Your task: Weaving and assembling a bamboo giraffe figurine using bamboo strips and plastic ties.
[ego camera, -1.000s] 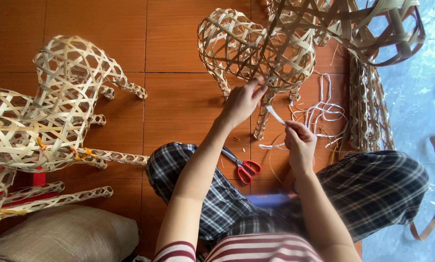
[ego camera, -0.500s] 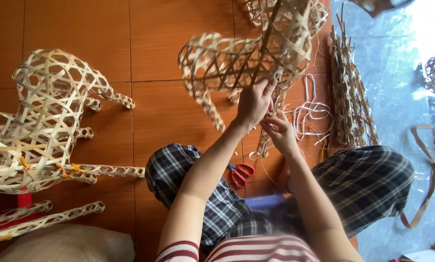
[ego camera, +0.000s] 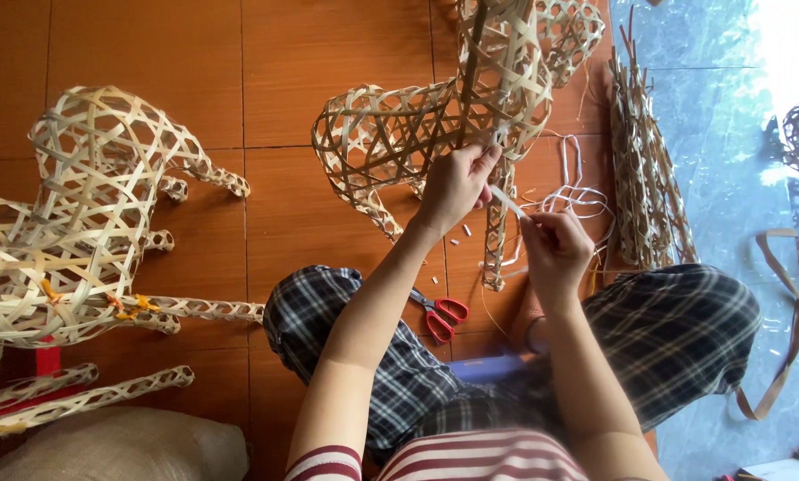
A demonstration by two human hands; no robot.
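You are in the middle of weaving: a pale strip [ego camera: 506, 200] runs between your two hands, close under the open-weave bamboo frame [ego camera: 435, 125] that stands on the tiled floor [ego camera: 266, 223] in front of your knees. Your left hand [ego camera: 453, 183] is up against the frame where its leg meets the body, fingers closed on the upper end of the strip and on the lattice there. Your right hand [ego camera: 555, 249] sits just below and to the right, grip pinched shut on the lower end of the strip, holding it taut.

The step in hand looks like threading or tying that strip into the frame. The next move calls for a steady left hand on the lattice while the right feeds the free end through a gap without kinking it.

Red-handled scissors [ego camera: 440, 313] lie on the floor beside your leg, a bundle of spare strips [ego camera: 644, 187] to the right, and a finished woven animal figure [ego camera: 88, 214] well apart on the left.
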